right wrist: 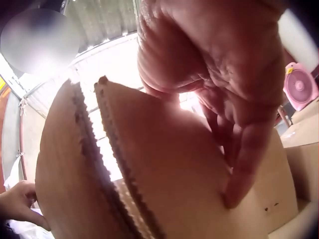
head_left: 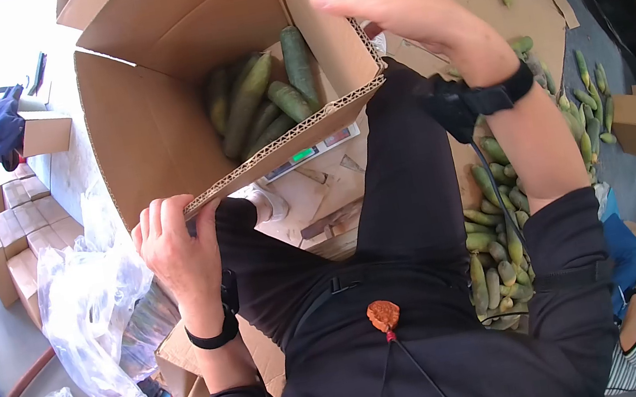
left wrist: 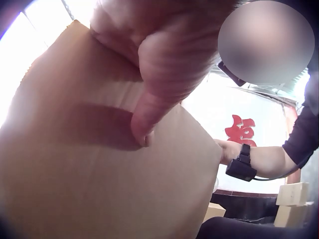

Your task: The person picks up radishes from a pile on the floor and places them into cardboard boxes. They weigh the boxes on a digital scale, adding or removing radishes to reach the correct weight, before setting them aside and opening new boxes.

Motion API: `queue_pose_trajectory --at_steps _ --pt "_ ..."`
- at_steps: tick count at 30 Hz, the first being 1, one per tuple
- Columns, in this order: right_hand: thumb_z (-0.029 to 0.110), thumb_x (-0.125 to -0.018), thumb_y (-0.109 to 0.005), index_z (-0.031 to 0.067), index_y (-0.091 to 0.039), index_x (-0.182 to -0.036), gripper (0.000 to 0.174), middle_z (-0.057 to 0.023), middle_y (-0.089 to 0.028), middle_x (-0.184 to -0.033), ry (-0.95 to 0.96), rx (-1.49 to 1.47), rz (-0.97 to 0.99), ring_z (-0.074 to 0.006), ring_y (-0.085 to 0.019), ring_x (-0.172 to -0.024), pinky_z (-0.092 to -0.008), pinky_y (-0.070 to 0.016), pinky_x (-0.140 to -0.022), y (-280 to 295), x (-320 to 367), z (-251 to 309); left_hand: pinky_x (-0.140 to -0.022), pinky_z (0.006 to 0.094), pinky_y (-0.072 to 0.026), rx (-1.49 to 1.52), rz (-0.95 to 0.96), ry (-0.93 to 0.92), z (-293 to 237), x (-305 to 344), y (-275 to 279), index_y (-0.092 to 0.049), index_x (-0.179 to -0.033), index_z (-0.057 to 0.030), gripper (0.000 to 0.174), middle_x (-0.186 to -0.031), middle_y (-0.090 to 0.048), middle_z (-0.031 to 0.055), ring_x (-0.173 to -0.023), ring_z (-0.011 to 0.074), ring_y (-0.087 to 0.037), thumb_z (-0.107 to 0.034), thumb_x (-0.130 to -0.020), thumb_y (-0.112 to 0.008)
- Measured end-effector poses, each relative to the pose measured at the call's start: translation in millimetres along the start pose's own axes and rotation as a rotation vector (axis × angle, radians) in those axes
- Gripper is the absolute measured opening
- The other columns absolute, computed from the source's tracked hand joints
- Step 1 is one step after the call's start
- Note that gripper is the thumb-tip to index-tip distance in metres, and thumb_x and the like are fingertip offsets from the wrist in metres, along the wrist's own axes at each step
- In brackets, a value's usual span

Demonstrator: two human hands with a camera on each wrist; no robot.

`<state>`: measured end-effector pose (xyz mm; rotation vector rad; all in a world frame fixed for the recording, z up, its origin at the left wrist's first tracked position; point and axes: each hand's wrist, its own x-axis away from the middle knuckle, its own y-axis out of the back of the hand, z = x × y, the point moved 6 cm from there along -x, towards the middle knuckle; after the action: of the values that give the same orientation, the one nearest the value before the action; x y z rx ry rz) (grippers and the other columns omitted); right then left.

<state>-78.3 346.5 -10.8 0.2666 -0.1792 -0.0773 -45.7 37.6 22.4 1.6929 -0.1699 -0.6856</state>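
Note:
An open cardboard box (head_left: 158, 132) stands in front of me with its flaps raised. Inside lie several thick green cucumbers (head_left: 298, 64), heaped toward the near right part of the box. My left hand (head_left: 180, 249) grips the box's near left edge; in the left wrist view its thumb (left wrist: 144, 124) lies flat on the outer cardboard. At the right flap, my right hand (head_left: 405, 10) holds the top edge between thumb and fingers. The right wrist view shows fingertips (right wrist: 237, 191) against that flap's outside. Under the box, a scale (head_left: 307, 154) shows a green-lit display.
A long pile of cucumbers (head_left: 501, 252) lies on the floor to my right, with more farther out. Clear plastic bags (head_left: 93, 300) hang at left, near stacked cartons (head_left: 26, 220). Another person (head_left: 629, 299) is at lower right. A pink fan (right wrist: 300, 87) stands beyond.

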Motion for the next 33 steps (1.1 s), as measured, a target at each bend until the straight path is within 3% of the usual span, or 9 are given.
queue_pose_trajectory --at_steps 4,9,19,21,23,25,28,30,33 --pt "0.034 -0.093 -0.056 0.0034 -0.054 -0.125 0.044 -0.0085 -0.062 -0.116 0.044 -0.149 -0.191 -0.0160 -0.059 -0.102 -0.0271 -0.0479 -0.079 39 34 -26 -0.082 0.0366 -0.0425 0.190 -0.106 0.006 11 4 16 -0.061 -0.090 -0.0046 0.026 -0.088 -0.062 0.0087 -0.087 0.0266 -0.058 -0.014 -0.072 -0.077" --pt "0.026 -0.094 -0.054 0.0050 -0.055 -0.124 0.037 -0.0071 -0.063 -0.112 -0.200 -0.138 -0.331 -0.0148 -0.060 -0.096 -0.0272 -0.0482 -0.078 80 83 -128 -0.083 0.0348 -0.0439 0.235 -0.227 0.109 34 1 28 -0.062 -0.098 -0.0038 0.024 -0.097 -0.064 0.0091 -0.093 0.0257 -0.059 -0.016 -0.079 -0.073" --pt "0.023 -0.090 -0.056 0.0089 -0.060 -0.115 0.028 -0.0028 -0.066 -0.098 -0.712 -0.234 -0.558 -0.0127 -0.063 -0.081 -0.0266 -0.0480 -0.066 60 194 -354 -0.078 0.0284 -0.0465 0.304 -0.174 0.207 44 -7 7 -0.063 -0.100 -0.0019 0.015 -0.100 -0.062 0.0083 -0.094 0.0199 -0.058 -0.007 -0.087 -0.062" --pt "0.017 -0.089 -0.058 0.0071 -0.063 -0.107 0.021 -0.0031 -0.067 -0.086 -0.775 -0.284 -0.619 -0.0121 -0.063 -0.070 -0.0274 -0.0479 -0.052 44 205 -390 -0.080 0.0283 -0.0461 0.334 -0.171 0.216 49 -7 4 -0.063 -0.101 -0.0011 0.014 -0.102 -0.062 0.0081 -0.096 0.0184 -0.057 -0.004 -0.088 -0.059" --pt "0.016 -0.089 -0.057 0.0076 -0.064 -0.102 0.017 -0.0044 -0.066 -0.084 -0.849 -0.285 -0.627 -0.0130 -0.063 -0.065 -0.0284 -0.0477 -0.049 31 209 -416 -0.085 0.0303 -0.0447 0.348 -0.164 0.257 54 -5 -1 -0.062 -0.102 -0.0001 0.014 -0.102 -0.062 0.0086 -0.097 0.0186 -0.057 -0.004 -0.091 -0.055" --pt "0.020 -0.090 -0.056 0.0103 -0.062 -0.106 0.020 -0.0017 -0.066 -0.090 -0.938 -0.260 -0.547 -0.0132 -0.065 -0.078 -0.0325 -0.0507 -0.059 16 208 -440 -0.092 0.0329 -0.0423 0.309 -0.140 0.264 63 -2 -3 -0.062 -0.102 0.0011 0.015 -0.102 -0.062 0.0096 -0.098 0.0207 -0.057 -0.007 -0.093 -0.052" --pt "0.020 -0.088 -0.059 0.0080 -0.062 -0.109 0.025 -0.0048 -0.067 -0.091 -0.985 -0.183 -0.547 -0.0166 -0.065 -0.078 -0.0325 -0.0516 -0.059 1 217 -497 -0.095 0.0353 -0.0408 0.294 -0.112 0.308 69 2 -5 -0.061 -0.102 0.0022 0.023 -0.104 -0.064 0.0110 -0.102 0.0229 -0.057 -0.016 -0.096 -0.049" --pt "0.019 -0.085 -0.062 0.0062 -0.059 -0.117 0.034 -0.0094 -0.068 -0.094 -0.892 0.273 -0.535 -0.0203 -0.066 -0.078 -0.0336 -0.0528 -0.060 3 218 -535 -0.096 0.0359 -0.0403 0.270 -0.097 0.290 68 3 -4 -0.061 -0.103 0.0017 0.035 -0.104 -0.064 0.0111 -0.103 0.0236 -0.057 -0.029 -0.098 -0.047" --pt "0.018 -0.084 -0.063 0.0053 -0.053 -0.126 0.045 -0.0138 -0.068 -0.096 -1.070 0.113 -0.621 -0.0229 -0.066 -0.080 -0.0346 -0.0532 -0.061 14 218 -545 -0.097 0.0372 -0.0387 0.206 -0.078 0.315 65 1 -2 -0.061 -0.103 0.0015 0.040 -0.103 -0.062 0.0111 -0.104 0.0239 -0.055 -0.034 -0.099 -0.042"
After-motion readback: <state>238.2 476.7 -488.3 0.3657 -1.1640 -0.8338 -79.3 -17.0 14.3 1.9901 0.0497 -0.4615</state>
